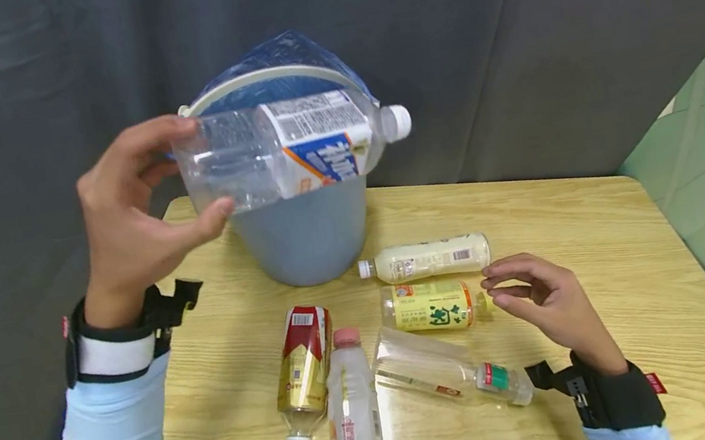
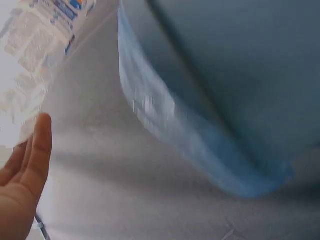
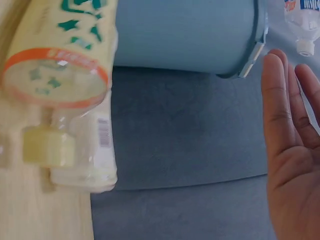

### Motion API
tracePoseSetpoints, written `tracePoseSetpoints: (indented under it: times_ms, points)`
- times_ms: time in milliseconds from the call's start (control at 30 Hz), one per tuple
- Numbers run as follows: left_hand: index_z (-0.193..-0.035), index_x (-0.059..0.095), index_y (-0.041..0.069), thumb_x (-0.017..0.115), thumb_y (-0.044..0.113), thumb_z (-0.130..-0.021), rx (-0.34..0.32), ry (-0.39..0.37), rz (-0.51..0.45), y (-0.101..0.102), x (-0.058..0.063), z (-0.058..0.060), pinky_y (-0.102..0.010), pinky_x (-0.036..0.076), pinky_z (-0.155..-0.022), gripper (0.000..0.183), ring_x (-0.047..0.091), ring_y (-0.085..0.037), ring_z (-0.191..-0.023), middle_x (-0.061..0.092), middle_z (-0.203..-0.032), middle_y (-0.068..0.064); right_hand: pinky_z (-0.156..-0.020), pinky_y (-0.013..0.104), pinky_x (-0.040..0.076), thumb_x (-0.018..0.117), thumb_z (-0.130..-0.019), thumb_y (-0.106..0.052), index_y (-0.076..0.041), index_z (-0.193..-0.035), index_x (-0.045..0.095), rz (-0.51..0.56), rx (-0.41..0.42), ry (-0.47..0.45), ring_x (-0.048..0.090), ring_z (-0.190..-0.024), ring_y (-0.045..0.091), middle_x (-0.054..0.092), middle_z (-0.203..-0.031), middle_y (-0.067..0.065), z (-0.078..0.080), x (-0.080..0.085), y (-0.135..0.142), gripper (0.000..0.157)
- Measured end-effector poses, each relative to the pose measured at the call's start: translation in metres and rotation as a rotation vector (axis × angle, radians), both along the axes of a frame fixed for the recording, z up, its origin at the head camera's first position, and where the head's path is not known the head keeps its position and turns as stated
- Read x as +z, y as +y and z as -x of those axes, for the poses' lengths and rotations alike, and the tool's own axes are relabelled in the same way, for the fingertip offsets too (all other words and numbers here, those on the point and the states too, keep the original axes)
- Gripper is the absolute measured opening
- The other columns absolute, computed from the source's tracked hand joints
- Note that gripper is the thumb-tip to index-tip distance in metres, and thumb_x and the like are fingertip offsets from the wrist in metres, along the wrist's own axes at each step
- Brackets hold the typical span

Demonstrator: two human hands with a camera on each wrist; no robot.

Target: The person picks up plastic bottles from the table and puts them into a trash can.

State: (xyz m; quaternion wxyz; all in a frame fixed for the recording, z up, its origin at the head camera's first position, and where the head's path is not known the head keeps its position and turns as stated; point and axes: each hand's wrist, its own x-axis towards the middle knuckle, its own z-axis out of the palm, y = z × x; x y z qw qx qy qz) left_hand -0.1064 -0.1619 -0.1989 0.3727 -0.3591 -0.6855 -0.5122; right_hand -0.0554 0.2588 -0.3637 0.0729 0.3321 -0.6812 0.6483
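Observation:
My left hand (image 1: 130, 217) grips a large clear plastic bottle (image 1: 326, 139) by its base end, thumb below and fingers above. The bottle has a white cap and a white, blue and orange label. It lies sideways in the air, overlapping the front of a grey-blue bucket (image 1: 308, 242) in the head view. In the left wrist view the bottle (image 2: 35, 50) is only partly in frame. Near the cap end of a yellow-labelled bottle (image 1: 431, 306), my right hand (image 1: 548, 300) hovers with relaxed fingers. The right wrist view has that hand (image 3: 295, 145) holding nothing.
A blue plastic bag (image 1: 291, 49) lines the bucket. On the wooden table (image 1: 576, 231) lie a cream bottle (image 1: 444, 257), a clear bottle with a green-and-red neck band (image 1: 428, 369), a pink-capped bottle (image 1: 355, 427) and a red-and-gold labelled bottle (image 1: 303, 362). Dark cloth (image 1: 473, 62) hangs behind.

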Motion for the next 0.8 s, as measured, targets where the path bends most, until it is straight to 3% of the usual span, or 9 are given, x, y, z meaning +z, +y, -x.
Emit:
tracePoseSetpoints:
  times_ms: [167, 267, 367, 467, 600, 800]
  points:
    - [-0.120, 0.063, -0.004, 0.083, 0.021, -0.067, 0.255, -0.049, 0.123, -0.011, 0.025, 0.018, -0.011, 0.053, -0.080, 0.062, 0.065, -0.002, -0.096, 0.070, -0.114, -0.004, -0.085, 0.020, 0.056, 0.058, -0.083, 0.024, 0.018, -0.114, 0.057, -0.115, -0.056, -0.044, 0.066, -0.106, 0.007, 0.065, -0.118, -0.001, -0.007, -0.006, 0.008, 0.031]
    - [-0.125, 0.063, 0.003, 0.082, 0.020, -0.071, 0.378, -0.051, 0.248, -0.015, 0.032, 0.033, -0.007, 0.050, -0.080, 0.059, 0.061, 0.005, -0.097, 0.069, -0.118, -0.009, -0.085, 0.019, 0.056, 0.057, -0.084, 0.024, 0.016, -0.113, 0.058, -0.158, -0.085, -0.058, 0.066, -0.105, 0.005, 0.065, -0.116, 0.000, -0.011, -0.008, 0.012, 0.030]
    - [-0.127, 0.063, 0.006, 0.081, 0.023, -0.075, 0.459, -0.067, 0.340, -0.019, 0.033, 0.048, -0.005, 0.048, -0.079, 0.058, 0.061, 0.000, -0.097, 0.068, -0.120, -0.012, -0.084, 0.018, 0.055, 0.057, -0.084, 0.023, 0.016, -0.113, 0.058, -0.185, -0.103, -0.060, 0.066, -0.105, 0.004, 0.065, -0.115, -0.001, -0.012, -0.009, 0.014, 0.030]
    - [-0.127, 0.063, 0.009, 0.082, 0.026, -0.075, 0.512, -0.135, 0.381, -0.020, 0.031, 0.063, -0.003, 0.045, -0.077, 0.058, 0.063, -0.012, -0.097, 0.069, -0.118, -0.011, -0.084, 0.017, 0.055, 0.058, -0.084, 0.023, 0.014, -0.113, 0.059, -0.205, -0.123, -0.063, 0.066, -0.104, 0.004, 0.065, -0.115, -0.004, -0.012, -0.009, 0.015, 0.030]
    - [-0.126, 0.064, 0.010, 0.082, 0.028, -0.074, 0.528, -0.229, 0.425, -0.020, 0.027, 0.079, -0.003, 0.040, -0.072, 0.058, 0.065, -0.025, -0.093, 0.068, -0.115, -0.014, -0.084, 0.017, 0.055, 0.058, -0.084, 0.022, 0.013, -0.114, 0.059, -0.213, -0.130, -0.055, 0.066, -0.105, 0.004, 0.065, -0.114, -0.002, -0.013, -0.009, 0.015, 0.031]
    - [-0.126, 0.064, 0.010, 0.082, 0.028, -0.076, 0.517, -0.289, 0.438, -0.017, 0.025, 0.086, -0.007, 0.039, -0.071, 0.056, 0.066, -0.030, -0.096, 0.067, -0.118, -0.014, -0.085, 0.017, 0.055, 0.058, -0.084, 0.022, 0.013, -0.113, 0.059, -0.234, -0.136, -0.051, 0.066, -0.105, 0.004, 0.065, -0.115, -0.003, -0.013, -0.010, 0.016, 0.030]
